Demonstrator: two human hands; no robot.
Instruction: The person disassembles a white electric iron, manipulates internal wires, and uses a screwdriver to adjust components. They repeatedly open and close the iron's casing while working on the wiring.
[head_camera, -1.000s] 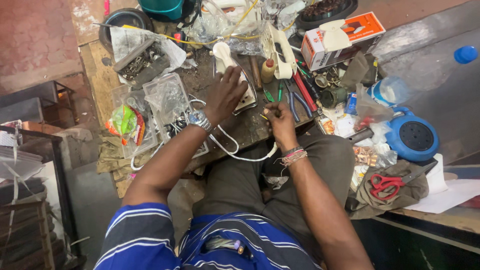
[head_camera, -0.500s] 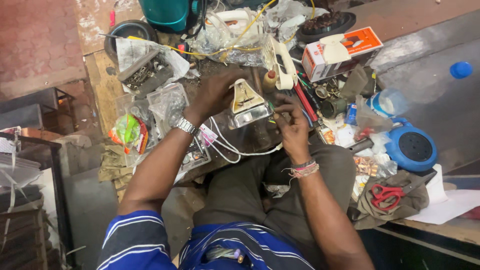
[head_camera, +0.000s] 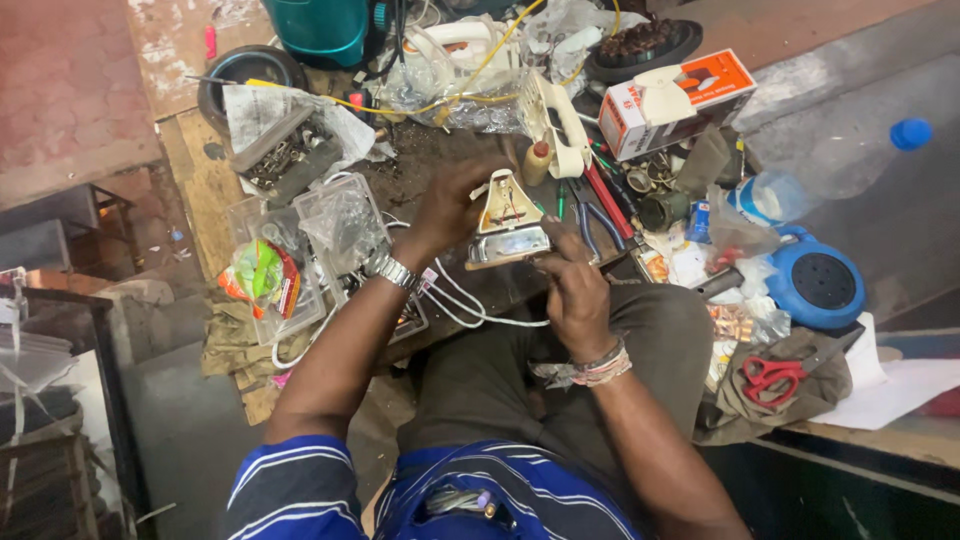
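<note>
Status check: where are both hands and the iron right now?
Left hand grips the opened iron, tilted above the bench. Right hand at its lower edge. White cord trails below. Pliers lie beside.

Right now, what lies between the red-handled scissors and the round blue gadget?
In the head view, a crumpled clear bag of coppery bits lies between the red-handled scissors and the round blue gadget.

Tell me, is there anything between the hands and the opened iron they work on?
Nothing visible. The left hand holds the iron from its left side, and the right hand touches its lower right edge. Only the white cord hangs below it, between the wrists, clear of either grip.
</note>
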